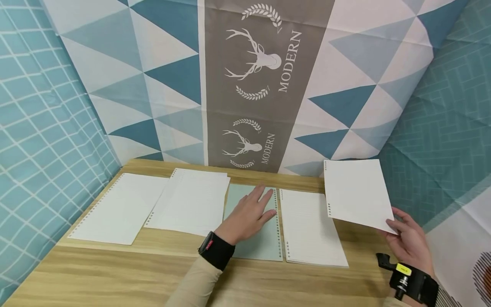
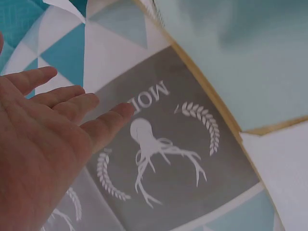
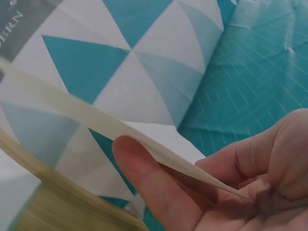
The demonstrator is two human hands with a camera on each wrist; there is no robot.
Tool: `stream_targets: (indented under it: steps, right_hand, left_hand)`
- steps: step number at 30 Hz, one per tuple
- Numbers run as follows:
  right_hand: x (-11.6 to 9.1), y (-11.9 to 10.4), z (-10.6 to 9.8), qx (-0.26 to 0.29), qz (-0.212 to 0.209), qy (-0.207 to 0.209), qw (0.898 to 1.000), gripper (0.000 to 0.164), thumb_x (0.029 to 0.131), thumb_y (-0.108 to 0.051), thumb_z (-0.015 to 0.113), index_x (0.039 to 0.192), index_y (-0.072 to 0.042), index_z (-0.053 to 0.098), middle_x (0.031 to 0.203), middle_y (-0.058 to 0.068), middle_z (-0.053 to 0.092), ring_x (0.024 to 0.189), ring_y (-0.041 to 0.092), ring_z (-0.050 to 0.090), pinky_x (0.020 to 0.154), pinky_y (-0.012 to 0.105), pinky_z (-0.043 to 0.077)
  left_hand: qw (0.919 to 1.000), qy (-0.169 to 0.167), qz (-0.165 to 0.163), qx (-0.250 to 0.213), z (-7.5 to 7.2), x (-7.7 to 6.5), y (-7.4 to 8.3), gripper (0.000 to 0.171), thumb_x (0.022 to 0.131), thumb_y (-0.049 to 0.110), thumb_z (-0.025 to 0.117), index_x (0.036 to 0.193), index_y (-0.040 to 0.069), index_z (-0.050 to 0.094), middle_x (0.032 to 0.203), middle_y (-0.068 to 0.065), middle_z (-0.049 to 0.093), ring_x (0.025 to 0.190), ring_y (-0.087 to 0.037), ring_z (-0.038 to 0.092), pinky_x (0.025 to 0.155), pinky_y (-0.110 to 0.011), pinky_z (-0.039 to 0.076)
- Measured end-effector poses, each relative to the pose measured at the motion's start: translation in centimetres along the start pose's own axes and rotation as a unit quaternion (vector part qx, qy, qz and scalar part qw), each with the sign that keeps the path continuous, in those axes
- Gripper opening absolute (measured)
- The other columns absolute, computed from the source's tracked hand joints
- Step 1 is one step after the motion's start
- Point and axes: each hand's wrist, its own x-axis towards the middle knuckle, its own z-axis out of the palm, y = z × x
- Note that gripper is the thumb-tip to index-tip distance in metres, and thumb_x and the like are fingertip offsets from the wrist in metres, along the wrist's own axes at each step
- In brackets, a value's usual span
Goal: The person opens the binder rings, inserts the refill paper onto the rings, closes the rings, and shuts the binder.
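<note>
Left hand [image 1: 249, 216], fingers spread; right hand [image 1: 409, 242] pinches a sheet [image 1: 356, 194], edge-on in right wrist view alone.

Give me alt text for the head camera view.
A person's right hand holds up a hole-punched white sheet near one corner, while the left hand is spread over a pale green hole-punched sheet. White loose-leaf paper lies on both sides of it on a wood-grain table, before a backdrop of triangles and deer heads.
</note>
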Motion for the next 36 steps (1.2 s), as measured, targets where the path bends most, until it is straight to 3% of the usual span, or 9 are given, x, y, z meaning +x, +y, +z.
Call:
stream_targets:
  steps: [5,8,11,14,19,23,27,32,36]
  right_hand:
    - [0.5,0.5,1.4,-0.059,-0.002,-0.007,0.998,0.043,0.105,0.009,0.039,0.137,-0.018,0.03,0.119,0.0,0.061,0.108,0.013,0.07,0.085,0.034,0.06]
    - [0.7,0.6,2.1,-0.09,-0.009,-0.036,0.995,0.047,0.104,0.012,0.037,0.138,-0.019,0.028,0.122,0.0,0.061,0.108,0.013,0.069,0.083,0.031,0.059]
    - [1.1,0.5,2.9,-0.132,-0.017,-0.063,0.989,0.054,0.103,0.013,0.036,0.144,-0.02,0.024,0.124,-0.001,0.064,0.094,0.01,0.069,0.068,0.023,0.055]
    - [1.7,0.4,3.7,-0.167,-0.019,-0.062,0.984,0.065,0.101,0.015,0.04,0.151,-0.022,0.021,0.127,-0.006,0.065,0.079,0.007,0.065,0.056,0.022,0.046]
    - [2.1,0.9,4.8,-0.186,-0.018,-0.06,0.981,0.082,0.096,0.02,0.043,0.159,-0.025,0.014,0.139,-0.01,0.053,0.072,0.004,0.061,0.055,0.02,0.045]
    - [2.2,1.4,5.1,-0.179,-0.035,-0.102,0.978,0.084,0.094,0.024,0.038,0.162,-0.02,0.012,0.141,-0.005,0.052,0.086,0.005,0.068,0.064,0.019,0.053]
    - [2.4,1.8,5.5,-0.202,-0.039,-0.118,0.971,0.075,0.095,0.023,0.038,0.161,-0.008,0.023,0.153,-0.003,0.043,0.112,0.003,0.064,0.075,0.016,0.056]
    - [2.5,2.0,6.1,-0.253,-0.014,-0.085,0.964,0.068,0.097,0.018,0.042,0.159,-0.007,0.033,0.169,0.0,0.009,0.105,-0.001,0.062,0.069,0.012,0.052]
    - [2.5,2.0,6.5,-0.283,-0.007,-0.071,0.957,0.068,0.097,0.016,0.044,0.16,-0.005,0.028,0.169,0.001,0.005,0.1,0.001,0.058,0.065,0.013,0.048]
  left_hand:
    - [0.9998,0.018,-0.011,-0.006,-1.0,-0.2,-0.7,0.066,0.108,0.051,0.036,0.16,0.01,0.031,0.168,-0.016,0.025,0.157,-0.029,0.026,0.119,-0.055,0.036]
    - [0.9994,0.026,-0.017,-0.014,-1.5,-0.3,-0.9,0.067,0.108,0.051,0.036,0.16,0.009,0.032,0.168,-0.017,0.025,0.157,-0.03,0.026,0.119,-0.055,0.035]
    - [0.999,0.032,-0.023,-0.021,-2.0,-0.3,-0.9,0.067,0.108,0.052,0.036,0.16,0.01,0.031,0.168,-0.017,0.024,0.157,-0.031,0.026,0.12,-0.055,0.034]
    - [0.9987,0.039,-0.026,-0.022,-2.5,-0.4,-0.8,0.067,0.108,0.052,0.036,0.16,0.011,0.031,0.169,-0.017,0.023,0.157,-0.031,0.025,0.121,-0.054,0.033]
    - [0.9985,0.046,-0.022,-0.017,-2.9,-0.5,-0.8,0.066,0.108,0.051,0.037,0.16,0.01,0.031,0.168,-0.018,0.023,0.156,-0.032,0.027,0.121,-0.054,0.033]
    - [0.9984,0.048,-0.024,-0.018,-2.9,-0.5,-0.9,0.066,0.108,0.05,0.038,0.159,0.01,0.031,0.169,-0.018,0.022,0.156,-0.033,0.027,0.121,-0.055,0.033]
    - [0.9983,0.05,-0.022,-0.018,-2.7,-0.5,-0.9,0.066,0.107,0.049,0.04,0.159,0.009,0.032,0.169,-0.018,0.022,0.156,-0.033,0.027,0.12,-0.056,0.034]
    - [0.9988,0.042,-0.023,-0.014,-2.6,-0.5,-0.8,0.067,0.107,0.05,0.041,0.16,0.01,0.03,0.169,-0.018,0.02,0.157,-0.033,0.025,0.12,-0.055,0.034]
    - [0.9989,0.038,-0.024,-0.013,-2.6,-0.5,-0.7,0.068,0.107,0.049,0.041,0.16,0.01,0.029,0.169,-0.017,0.02,0.157,-0.032,0.024,0.121,-0.055,0.033]
